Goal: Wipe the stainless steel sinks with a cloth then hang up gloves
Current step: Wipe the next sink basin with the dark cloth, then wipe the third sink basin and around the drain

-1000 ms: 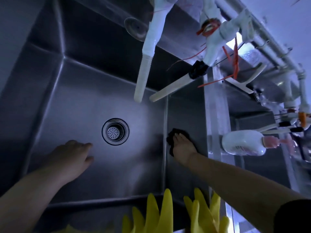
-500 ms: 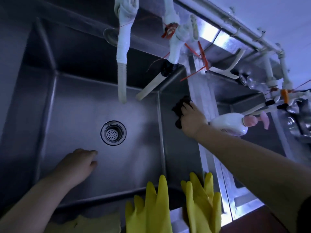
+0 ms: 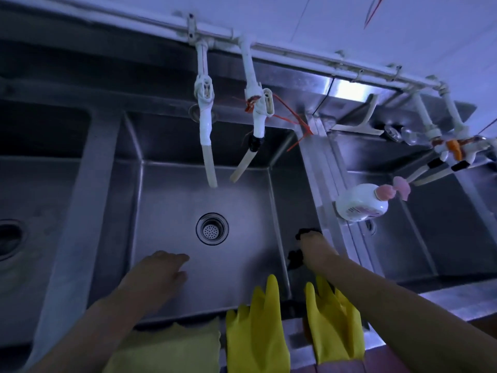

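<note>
Wipe step in hand, gloves not yet hung. Judged mid-task: middle sink (image 3: 172, 200) under work, right inner wall being covered.

Right hand (image 3: 313, 249) pressed a dark cloth (image 3: 301, 244) against the sink's right wall, down near the floor corner. Cloth bunched under and around the hand, showing above and left of it. Fingers mostly hidden by the cloth, so clutched or flat-pressed: cannot tell for certain; read as grasping.

Left hand (image 3: 161, 273) released, fingers loosely straight, resting flat on the sink floor, holding nothing. Drain (image 3: 212, 229) just beyond its fingertips, between both hands and further out.

Yellow gloves (image 3: 256, 327) draped over the sink's near rim, just under the right forearm and right of the left forearm, fingers pointing into the basin. Yellow rag (image 3: 172, 348) on the rim under the left forearm, touching the left glove.

Next move judged: sweep cloth along the remaining wall and floor, then over to the sink beyond the right hand; needs firm pressure into corners and clearance under the two hanging spouts (image 3: 209, 165). Gloves last.

Writing: white soap bottle (image 3: 361, 204) with pink pump, beyond the right hand on the divider; label print visible but too small and blurred to read. No other legible brand or text.
</note>
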Tool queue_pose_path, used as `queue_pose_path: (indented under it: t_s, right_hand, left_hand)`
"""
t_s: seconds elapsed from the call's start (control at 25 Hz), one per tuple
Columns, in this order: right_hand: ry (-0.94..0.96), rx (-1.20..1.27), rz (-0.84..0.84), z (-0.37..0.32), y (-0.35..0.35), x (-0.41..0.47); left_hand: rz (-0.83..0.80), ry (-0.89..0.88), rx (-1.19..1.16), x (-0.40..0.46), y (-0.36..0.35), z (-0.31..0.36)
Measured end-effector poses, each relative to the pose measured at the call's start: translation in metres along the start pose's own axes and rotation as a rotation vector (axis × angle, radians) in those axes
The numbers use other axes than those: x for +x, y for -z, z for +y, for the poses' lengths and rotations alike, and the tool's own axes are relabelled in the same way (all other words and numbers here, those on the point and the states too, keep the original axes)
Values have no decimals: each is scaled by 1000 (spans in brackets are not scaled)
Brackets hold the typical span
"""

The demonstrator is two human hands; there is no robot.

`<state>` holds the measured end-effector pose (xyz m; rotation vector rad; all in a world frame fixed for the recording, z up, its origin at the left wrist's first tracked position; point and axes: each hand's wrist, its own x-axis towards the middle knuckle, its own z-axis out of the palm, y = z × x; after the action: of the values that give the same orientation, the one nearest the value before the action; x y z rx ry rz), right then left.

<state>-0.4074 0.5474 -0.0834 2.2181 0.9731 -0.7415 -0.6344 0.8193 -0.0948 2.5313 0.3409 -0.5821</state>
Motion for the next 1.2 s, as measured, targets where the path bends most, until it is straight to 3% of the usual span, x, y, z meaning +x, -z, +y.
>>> queue_pose_path:
  t_s: [0.24,0.32,0.6,0.88,1.08,1.2]
  right_hand:
    - [44,1040,352,-34,63,-39]
    - [118,1224,401,-58,79,-57]
    - [533,1349,257,-157,112,-127]
    - [784,1334,155,-243,124,-187]
    - [776,1380,75,-318,144,-215]
    - [780,1438,74,-381,159,-240]
  left_hand:
    - [178,66,-123,-63,10,48]
    - [239,101,-159,-78,14,62]
    - [596,344,-178,-147,29,70]
    - [818,358,-215,-229,26,43]
    - [855,298,-175,-297,35,0]
    - [871,349,-183,-346,41,-45]
